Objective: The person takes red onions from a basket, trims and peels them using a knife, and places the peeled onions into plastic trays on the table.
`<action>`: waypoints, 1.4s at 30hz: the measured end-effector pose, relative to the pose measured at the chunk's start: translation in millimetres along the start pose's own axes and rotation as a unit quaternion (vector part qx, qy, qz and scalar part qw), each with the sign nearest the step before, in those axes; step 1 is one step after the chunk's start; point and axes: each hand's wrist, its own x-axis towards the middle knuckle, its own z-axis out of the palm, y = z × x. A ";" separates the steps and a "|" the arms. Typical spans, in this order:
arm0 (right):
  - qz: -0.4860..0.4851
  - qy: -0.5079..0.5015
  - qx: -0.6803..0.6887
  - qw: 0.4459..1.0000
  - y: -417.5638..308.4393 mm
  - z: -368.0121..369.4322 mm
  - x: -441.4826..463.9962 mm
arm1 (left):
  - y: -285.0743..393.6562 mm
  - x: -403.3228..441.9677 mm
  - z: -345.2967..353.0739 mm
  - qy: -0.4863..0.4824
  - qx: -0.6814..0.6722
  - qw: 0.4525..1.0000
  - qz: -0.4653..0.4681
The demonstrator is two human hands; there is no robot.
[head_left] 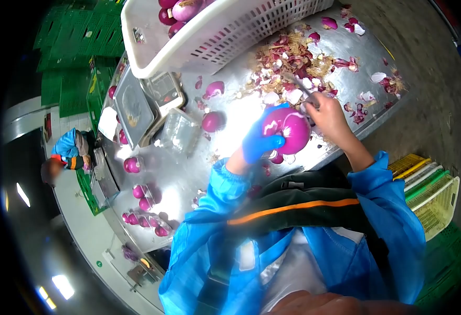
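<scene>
In the head view, a large peeled red onion [292, 132] rests in my left hand [259, 137], which wears a blue glove and has its fingers and thumb around the onion's left side. My bare right hand [322, 113] is closed on the handle of a small knife [300, 85], its blade pointing up and left over the trimmings. Behind the onion lies a pile of skins and roots [293, 60] on the metal table [188, 181]. Another red onion [212, 122] sits left of my gloved hand.
A white perforated crate [209, 44] with onions stands at the table's far side. To the left are a weighing scale [136, 107], a clear plastic tray [180, 131] and several packed onions [145, 220]. Stacked baskets [432, 202] stand at right. Another person [70, 149] works at far left.
</scene>
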 end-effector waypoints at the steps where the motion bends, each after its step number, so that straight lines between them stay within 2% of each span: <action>1: 0.001 0.007 0.092 0.996 2.6 5.9 -2.0 | 1.6 -1.5 3.0 0.020 -0.012 1.000 -0.018; 3: 0.003 0.033 0.273 0.962 3.9 10.3 -2.5 | 6.7 5.7 4.9 0.048 -0.032 0.997 -0.052; 4: -0.061 0.053 0.286 0.955 1.4 13.4 -2.1 | 4.8 7.8 1.0 0.060 0.006 0.996 -0.062; 7: 0.111 -0.150 0.302 0.935 -28.7 -22.8 -15.8 | 9.4 6.9 9.3 0.101 -0.010 0.994 -0.046; 8: 0.140 -0.134 0.332 0.923 -31.9 -22.3 -18.2 | -16.1 13.2 -0.1 0.132 -0.058 0.989 0.034; 11: 0.031 -0.056 0.335 0.940 -22.8 2.4 -25.0 | -12.8 16.2 1.5 0.125 -0.200 0.972 -0.025; 12: 0.047 -0.037 0.274 0.960 -35.4 -3.5 -29.6 | -16.1 17.7 3.8 0.159 -0.183 0.970 -0.007; 14: -0.092 0.068 0.069 0.991 -31.8 -8.4 -31.3 | -14.1 16.6 -1.1 0.142 -0.206 0.968 -0.015; 15: -0.160 0.117 -0.036 0.980 -30.6 -11.9 -32.8 | -13.2 14.6 -3.8 0.136 -0.218 0.966 -0.019; 16: -0.174 0.116 -0.081 0.975 -31.4 -18.6 -35.8 | -12.3 12.7 -5.8 0.143 -0.211 0.967 -0.023; 19: -0.186 0.069 -0.158 0.967 -33.0 -35.4 -41.9 | -7.4 11.3 -8.3 0.160 -0.211 0.964 -0.023; 21: -0.202 0.087 -0.174 0.960 -33.5 -38.0 -40.1 | -2.3 10.0 -5.3 0.175 -0.239 0.955 -0.017; 28: -0.201 0.129 -0.210 0.948 -24.7 -32.4 -36.5 | -1.9 8.9 -5.8 0.155 -0.130 0.979 0.003; 31: -0.202 0.163 -0.265 0.928 -18.0 -28.6 -32.8 | -14.0 9.7 -12.3 0.157 -0.094 0.983 0.012; 34: -0.159 0.139 -0.223 0.952 -19.9 -26.4 -32.2 | -8.3 9.2 -10.9 0.156 -0.068 0.985 -0.006; 37: -0.064 0.149 -0.070 0.984 -13.1 -9.9 -22.9 | 1.4 2.9 0.9 0.150 -0.015 0.988 -0.016; 39: 0.063 0.022 -0.018 0.998 -9.0 -18.0 -11.6 | 0.5 -1.9 9.3 0.120 0.025 0.992 -0.008; 40: 0.126 -0.041 0.008 0.991 -10.2 -23.0 -7.7 | 1.4 -0.4 11.5 0.134 -0.016 0.990 -0.039; 42: 0.041 0.021 0.038 0.998 -20.9 -25.6 -12.3 | -3.2 3.2 7.3 0.144 -0.105 0.984 -0.027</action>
